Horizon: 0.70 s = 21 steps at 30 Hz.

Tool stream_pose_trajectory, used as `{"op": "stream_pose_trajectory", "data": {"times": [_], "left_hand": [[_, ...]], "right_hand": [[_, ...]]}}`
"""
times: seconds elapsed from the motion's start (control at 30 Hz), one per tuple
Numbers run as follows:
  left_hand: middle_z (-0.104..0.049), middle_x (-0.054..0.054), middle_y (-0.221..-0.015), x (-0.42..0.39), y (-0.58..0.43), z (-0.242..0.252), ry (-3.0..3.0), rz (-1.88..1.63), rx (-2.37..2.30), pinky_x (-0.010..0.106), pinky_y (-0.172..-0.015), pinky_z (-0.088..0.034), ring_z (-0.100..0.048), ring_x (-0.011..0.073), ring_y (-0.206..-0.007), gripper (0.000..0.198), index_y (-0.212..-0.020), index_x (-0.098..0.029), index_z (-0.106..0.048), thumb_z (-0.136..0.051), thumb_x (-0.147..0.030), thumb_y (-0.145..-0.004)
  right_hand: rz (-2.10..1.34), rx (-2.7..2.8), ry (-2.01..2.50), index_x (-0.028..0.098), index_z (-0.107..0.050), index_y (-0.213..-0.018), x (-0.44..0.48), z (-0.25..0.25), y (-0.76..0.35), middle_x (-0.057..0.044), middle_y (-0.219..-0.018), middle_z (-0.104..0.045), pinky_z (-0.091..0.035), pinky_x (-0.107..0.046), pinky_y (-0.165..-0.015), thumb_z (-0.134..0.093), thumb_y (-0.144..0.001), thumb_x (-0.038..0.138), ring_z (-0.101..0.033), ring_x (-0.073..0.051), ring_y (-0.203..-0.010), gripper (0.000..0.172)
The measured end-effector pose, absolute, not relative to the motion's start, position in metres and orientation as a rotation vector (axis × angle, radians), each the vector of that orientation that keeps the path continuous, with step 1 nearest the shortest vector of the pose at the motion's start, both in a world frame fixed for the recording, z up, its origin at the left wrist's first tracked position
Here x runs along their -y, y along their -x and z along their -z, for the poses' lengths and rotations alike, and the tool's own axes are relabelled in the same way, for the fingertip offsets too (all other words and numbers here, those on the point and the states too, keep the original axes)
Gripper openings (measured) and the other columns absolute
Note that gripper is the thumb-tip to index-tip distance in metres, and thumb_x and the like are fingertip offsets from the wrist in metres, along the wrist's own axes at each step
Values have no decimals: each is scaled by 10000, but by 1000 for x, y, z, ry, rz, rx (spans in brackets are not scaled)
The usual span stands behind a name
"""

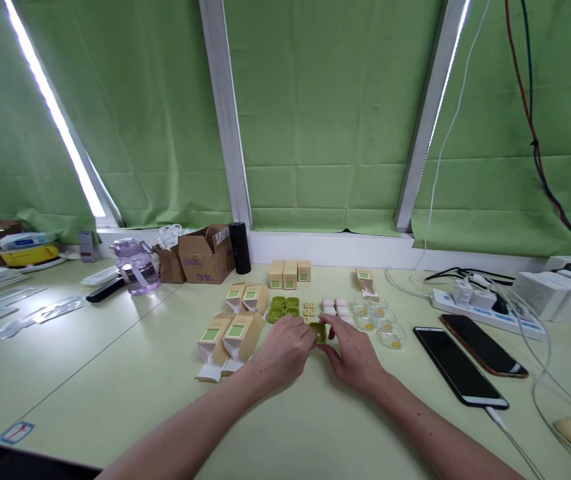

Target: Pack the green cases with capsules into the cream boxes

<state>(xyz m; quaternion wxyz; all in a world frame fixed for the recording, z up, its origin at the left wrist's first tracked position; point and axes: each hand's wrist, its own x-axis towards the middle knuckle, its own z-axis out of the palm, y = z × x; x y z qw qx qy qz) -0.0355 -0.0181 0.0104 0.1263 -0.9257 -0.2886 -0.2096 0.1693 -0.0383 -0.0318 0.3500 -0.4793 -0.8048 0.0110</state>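
Between my two hands, just above the table or on it, is a small square green tray (319,332). My left hand (289,347) has its fingers bent at the tray's left side, with the fingertips partly hidden. My right hand (352,350) grips the tray's right edge between thumb and forefinger. Several matching green trays (278,302) sit together just beyond my left hand. Small yellowish pieces (308,305) lie beside them. Several pink-white blocks (329,311) stand past my right hand, next to clear plastic covers (390,333) with yellow spots.
Open cardboard boxes (245,333) with green labels lie left of my hands; closed ones (290,272) stand behind. One open box (366,283) is farther right. Two phones (460,363) and a power strip (485,312) with cables lie right. A purple jug (135,267) and brown carton (206,257) stand left.
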Motion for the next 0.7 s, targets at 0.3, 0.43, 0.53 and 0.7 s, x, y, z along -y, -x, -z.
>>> {"op": "stream_pose_trajectory", "data": {"times": [0.3,0.43,0.53,0.7], "left_hand": [[-645,142,-1213,19,40,-16,2687,1332,866,494,-976,-509,-579,314,-1158,432,-1334,-209,-493,-642,-205,-928],[-596,145,-1326,14,38,-8,2815,1384,911,505,-1035,-505,-538,310,-1266,555,-1434,-241,-430,-637,-168,-924],[-617,139,-1291,12,37,-2,2845,1431,907,479,-1000,-525,-550,293,-1236,482,-1405,-240,-477,-599,-145,-948],[-659,124,-1237,10,36,0,2849,1468,844,472,-983,-520,-572,280,-1177,403,-1359,-236,-535,-575,-137,-970]], "right_hand": [[-14,1811,1057,237,-346,-1480,37,33,-172,-148,-1337,-642,-602,-369,-757,-522,-1002,301,-700,-220,-916,513],[9,1797,1021,235,-361,-1466,37,34,-172,-167,-1374,-610,-608,-378,-755,-518,-1010,304,-702,-225,-931,487],[17,1810,1008,232,-358,-1470,38,34,-172,-170,-1348,-621,-612,-385,-758,-508,-1016,308,-705,-234,-942,484],[14,1821,1018,235,-370,-1465,38,33,-171,-162,-1317,-642,-613,-385,-766,-492,-1021,310,-704,-234,-930,466]]}}
